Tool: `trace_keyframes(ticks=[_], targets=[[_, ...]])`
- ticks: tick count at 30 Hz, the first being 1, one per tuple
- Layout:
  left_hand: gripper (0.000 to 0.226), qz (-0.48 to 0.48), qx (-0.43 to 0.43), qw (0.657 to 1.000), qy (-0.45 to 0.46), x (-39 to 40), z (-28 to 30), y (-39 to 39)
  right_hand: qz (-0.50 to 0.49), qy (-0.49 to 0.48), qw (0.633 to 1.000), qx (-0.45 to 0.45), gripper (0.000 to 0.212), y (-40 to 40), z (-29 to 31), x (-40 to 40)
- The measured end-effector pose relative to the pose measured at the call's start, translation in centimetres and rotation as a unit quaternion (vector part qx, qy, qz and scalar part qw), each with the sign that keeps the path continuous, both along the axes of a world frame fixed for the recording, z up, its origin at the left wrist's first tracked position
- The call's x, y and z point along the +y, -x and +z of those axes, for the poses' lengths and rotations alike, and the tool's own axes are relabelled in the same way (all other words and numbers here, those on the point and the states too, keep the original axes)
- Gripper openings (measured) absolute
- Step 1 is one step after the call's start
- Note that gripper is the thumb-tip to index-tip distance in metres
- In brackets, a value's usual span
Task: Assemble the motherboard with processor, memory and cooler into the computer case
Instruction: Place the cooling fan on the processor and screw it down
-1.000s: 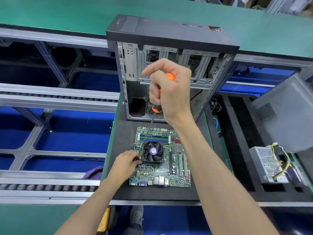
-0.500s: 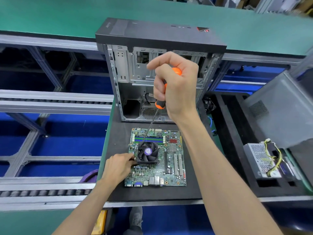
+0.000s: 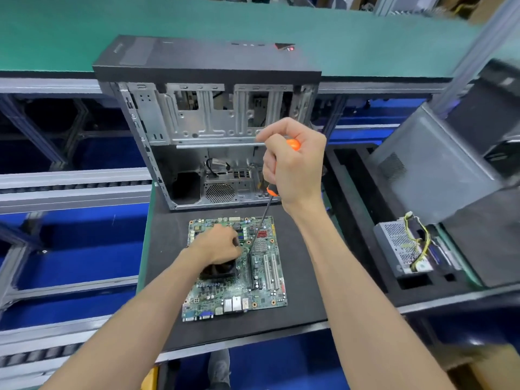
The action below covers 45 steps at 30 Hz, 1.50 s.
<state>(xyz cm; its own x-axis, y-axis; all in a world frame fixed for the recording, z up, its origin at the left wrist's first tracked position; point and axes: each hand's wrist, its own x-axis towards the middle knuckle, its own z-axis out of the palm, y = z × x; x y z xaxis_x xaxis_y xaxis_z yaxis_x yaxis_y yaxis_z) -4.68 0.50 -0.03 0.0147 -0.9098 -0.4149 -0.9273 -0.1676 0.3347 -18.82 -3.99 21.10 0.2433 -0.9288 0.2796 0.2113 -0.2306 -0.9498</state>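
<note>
Both hands are busy: the left hand (image 3: 218, 246) presses on the cooler (image 3: 218, 270) atop the motherboard (image 3: 264, 291), which lies flat on the worktop (image 3: 304, 277) before the open case (image 3: 208, 122). The right hand (image 3: 295, 167) grips the screwdriver (image 3: 260, 223); keep it square on the screw.

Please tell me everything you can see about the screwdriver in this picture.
The screwdriver has an orange handle with a black collar and a thin dark metal shaft. The right hand grips the handle from above, covering most of it. The tool leans, its handle up toward the open computer case, its tip down on the motherboard, just right of the cooler on which the left hand rests. The tip's contact point is too small to make out.
</note>
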Motion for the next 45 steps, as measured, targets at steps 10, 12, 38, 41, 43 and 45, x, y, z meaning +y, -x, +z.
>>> trace_keyframes(ticks=[10,12,38,41,43,45], targets=[[0.024,0.03,0.012,0.995,-0.09,-1.7,-0.2,0.6,-0.003,0.008,1.0,-0.001,0.016,0.4,-0.1,-0.4],[0.021,0.033,0.036,0.994,-0.099,-1.8,-0.4,0.2,-0.003,0.007,1.0,0.0,0.016,0.4,-0.2,-0.3],[0.027,-0.063,0.165,0.984,0.039,3.4,0.4,-1.0,0.104,-0.022,0.994,-0.022,0.02,-1.2,1.2,2.7],[0.028,-0.056,0.172,0.983,0.041,3.5,0.3,-1.1,0.103,-0.02,0.994,-0.022,0.02,-1.2,1.0,2.7],[0.027,-0.049,0.182,0.981,0.039,3.5,0.3,-1.0,0.103,-0.019,0.994,-0.02,0.02,-1.2,0.9,2.6],[0.025,-0.048,0.18,0.982,0.039,3.6,0.2,-1.0,0.104,-0.019,0.994,-0.018,0.021,-1.3,0.7,2.6]])
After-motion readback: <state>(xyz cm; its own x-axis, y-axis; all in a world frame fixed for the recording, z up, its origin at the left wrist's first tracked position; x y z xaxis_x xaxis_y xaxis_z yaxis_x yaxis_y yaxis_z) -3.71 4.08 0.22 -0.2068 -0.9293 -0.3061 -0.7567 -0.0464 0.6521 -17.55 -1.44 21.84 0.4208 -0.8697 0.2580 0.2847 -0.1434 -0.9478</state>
